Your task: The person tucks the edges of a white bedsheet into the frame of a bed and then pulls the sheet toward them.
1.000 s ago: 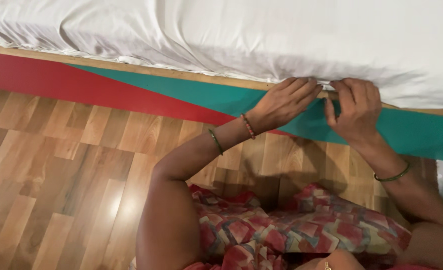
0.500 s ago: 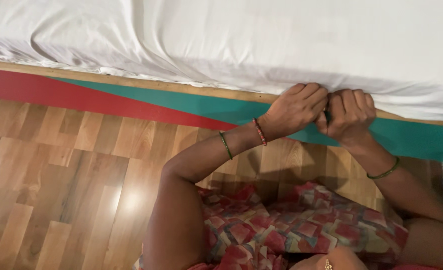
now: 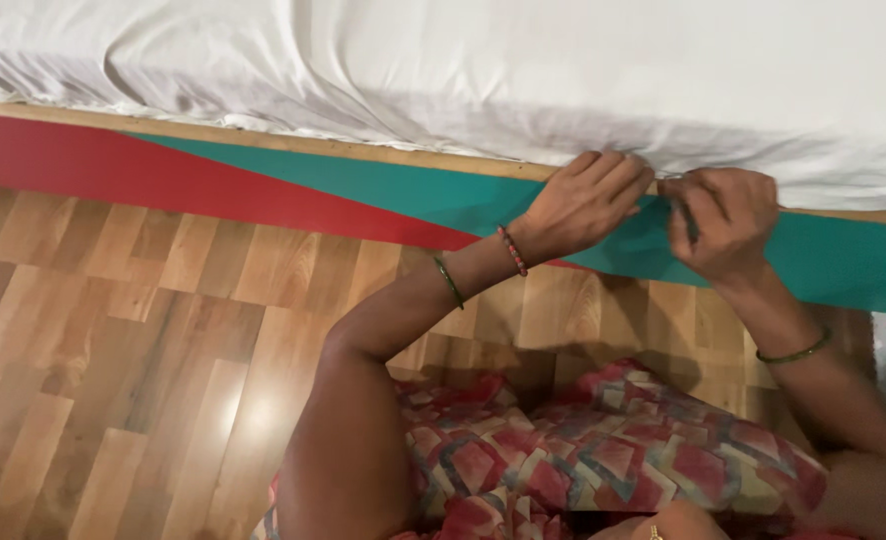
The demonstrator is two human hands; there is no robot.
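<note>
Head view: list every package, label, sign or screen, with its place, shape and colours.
None in view: only the white sheet, the teal and red bed side panel, the wood-pattern floor, and the left hand and right hand at the sheet's lower edge.

The single head camera looks steeply down, close above the bed edge and floor.
</note>
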